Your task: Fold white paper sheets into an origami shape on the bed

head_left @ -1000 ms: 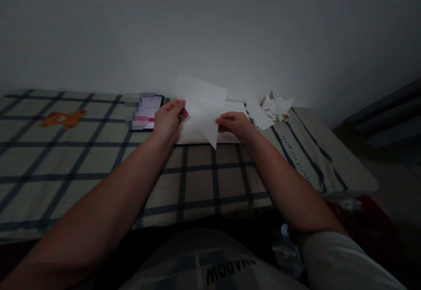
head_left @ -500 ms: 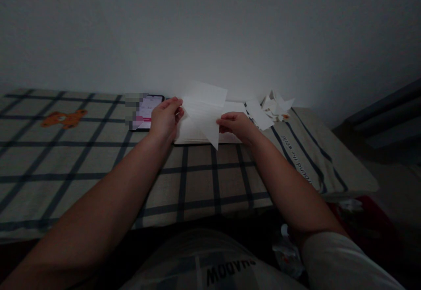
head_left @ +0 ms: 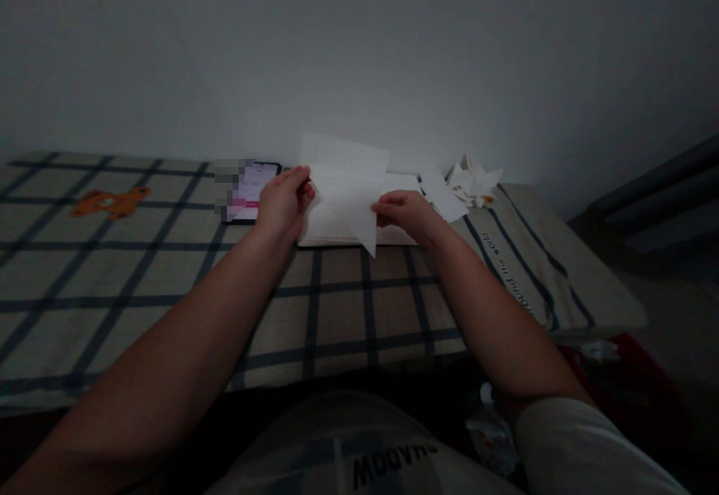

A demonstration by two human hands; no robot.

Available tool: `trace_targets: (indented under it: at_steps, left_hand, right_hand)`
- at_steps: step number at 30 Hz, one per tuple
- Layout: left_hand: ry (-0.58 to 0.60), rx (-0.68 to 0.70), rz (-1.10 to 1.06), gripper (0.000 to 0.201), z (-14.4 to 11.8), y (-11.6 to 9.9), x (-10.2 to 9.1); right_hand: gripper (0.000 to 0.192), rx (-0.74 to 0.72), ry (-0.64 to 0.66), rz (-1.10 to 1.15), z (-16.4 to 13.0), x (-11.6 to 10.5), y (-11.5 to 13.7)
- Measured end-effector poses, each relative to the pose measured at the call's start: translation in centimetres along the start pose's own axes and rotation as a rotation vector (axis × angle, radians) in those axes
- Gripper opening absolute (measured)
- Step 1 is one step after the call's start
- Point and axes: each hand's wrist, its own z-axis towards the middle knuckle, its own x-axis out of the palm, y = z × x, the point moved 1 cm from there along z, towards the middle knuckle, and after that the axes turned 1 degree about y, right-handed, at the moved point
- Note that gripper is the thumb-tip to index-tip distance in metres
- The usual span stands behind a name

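A white sheet of paper [head_left: 351,188] is held up between my two hands, with a crease across it and a pointed lower corner. My left hand [head_left: 286,199] pinches its left edge between thumb and fingers. At the right edge, my right hand [head_left: 401,210] grips the paper the same way. Beneath the sheet lies an open notebook [head_left: 323,234], its pages partly covered by the paper and my hands. Close to my left hand, a phone [head_left: 261,180] with a lit screen lies on the cloth.
A checked tablecloth [head_left: 337,308] covers the table, which meets a wall [head_left: 359,46]. Right of the notebook are loose paper pieces [head_left: 443,195] and folded paper shapes [head_left: 472,180]. An orange bear print [head_left: 112,203] is at left. Below the table stand a plastic bottle [head_left: 491,435] and a red container [head_left: 645,375].
The paper's upper left part has opened out to the left, so its top corner now shows above my left hand. Both hands have stayed almost in place, still holding it.
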Motion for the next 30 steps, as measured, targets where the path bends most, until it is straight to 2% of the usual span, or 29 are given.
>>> trace_targets:
  at_steps: [10, 19, 23, 27, 30]
  left_hand:
    - [0.006, 0.038, 0.039, 0.021, -0.3, -0.3, 0.1]
    - [-0.007, 0.063, 0.029, 0.018, -0.2, -0.2, -0.1]
    - [0.053, 0.097, 0.102, 0.011, -0.4, 0.0, 0.0]
    - [0.141, 0.053, 0.179, 0.012, -0.7, 0.6, 0.2]
    - [0.14, 0.041, 0.214, 0.012, -1.1, 0.9, 0.4]
  right_hand:
    - [0.016, -0.033, 0.031, -0.013, 0.3, -0.4, -0.5]
    - [0.015, -0.023, 0.003, -0.009, 0.2, -0.3, -0.3]
    - [0.015, -0.049, -0.03, -0.02, 0.4, -0.7, -0.5]
    - [0.016, -0.068, -0.074, -0.006, 0.4, -0.8, -0.5]
    - [0.017, -0.071, -0.087, 0.005, 0.4, -0.8, -0.5]
